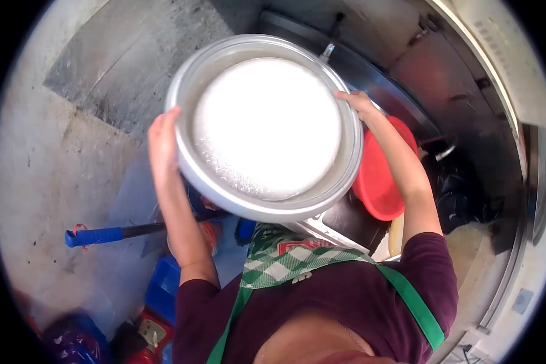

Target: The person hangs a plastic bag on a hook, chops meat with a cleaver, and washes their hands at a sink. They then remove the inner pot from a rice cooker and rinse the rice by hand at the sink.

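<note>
A large silver metal basin [258, 207] is held up in front of my chest, between both hands. Inside it sits a round white mass [270, 127], too bright to make out fully. Its lower-left edge looks shiny and wrinkled, like clear plastic film. My left hand [163, 142] is closed on the basin's left rim, thumb at the edge. On the upper right side, my right hand [359, 103] grips the rim, its fingers partly hidden beneath. A red plastic basin [383, 176] shows behind my right forearm.
A blue-handled pole [94, 236] juts out at left, behind my left forearm. Blue crates [164, 285] stand low on the left. At right are a dark metal counter with taps [328, 51] and a black plastic bag [458, 191].
</note>
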The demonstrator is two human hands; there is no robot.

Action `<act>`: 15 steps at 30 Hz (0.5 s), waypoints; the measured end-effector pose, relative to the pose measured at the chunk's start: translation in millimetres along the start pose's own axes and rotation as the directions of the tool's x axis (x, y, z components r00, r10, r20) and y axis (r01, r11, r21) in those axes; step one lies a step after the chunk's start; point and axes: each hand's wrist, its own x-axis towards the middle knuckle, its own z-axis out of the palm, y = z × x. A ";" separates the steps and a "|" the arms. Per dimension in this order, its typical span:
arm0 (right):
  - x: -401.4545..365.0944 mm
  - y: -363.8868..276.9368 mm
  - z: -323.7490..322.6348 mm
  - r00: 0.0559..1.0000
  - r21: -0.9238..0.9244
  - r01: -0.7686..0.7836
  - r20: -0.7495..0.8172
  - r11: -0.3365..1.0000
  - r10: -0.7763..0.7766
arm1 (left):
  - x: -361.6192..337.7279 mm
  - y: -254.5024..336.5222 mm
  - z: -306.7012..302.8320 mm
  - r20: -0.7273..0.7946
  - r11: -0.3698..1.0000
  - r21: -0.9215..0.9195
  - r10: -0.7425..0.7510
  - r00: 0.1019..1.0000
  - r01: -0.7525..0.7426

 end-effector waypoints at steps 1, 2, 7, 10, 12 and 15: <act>-7.2 -2.3 -4.1 0.996 0.019 -0.017 0.084 1.000 0.015 | -7.6 17.5 -3.1 -0.016 0.998 0.048 0.032 0.999 -0.031; -12.1 2.2 -11.1 0.985 0.043 -0.041 0.171 0.998 0.033 | -8.3 22.6 -11.6 -0.014 0.999 0.037 0.011 1.000 -0.010; -102.5 -10.8 -45.3 0.961 0.124 -0.003 0.275 0.992 -0.031 | -50.4 69.2 -27.8 0.270 0.940 -0.241 -0.174 0.947 0.242; -128.2 8.9 -73.1 0.975 0.205 0.062 0.199 0.977 -0.104 | -101.0 73.7 -15.6 0.349 0.937 -0.230 -0.173 0.921 0.263; -154.1 19.2 -98.7 0.968 0.203 0.115 0.198 0.972 -0.156 | -120.6 74.8 -17.4 0.401 0.938 -0.227 -0.156 0.903 0.263; -221.7 16.3 -146.7 0.964 0.091 0.051 0.254 0.995 -0.073 | -143.3 74.0 -12.0 0.467 0.938 -0.200 -0.164 0.869 0.284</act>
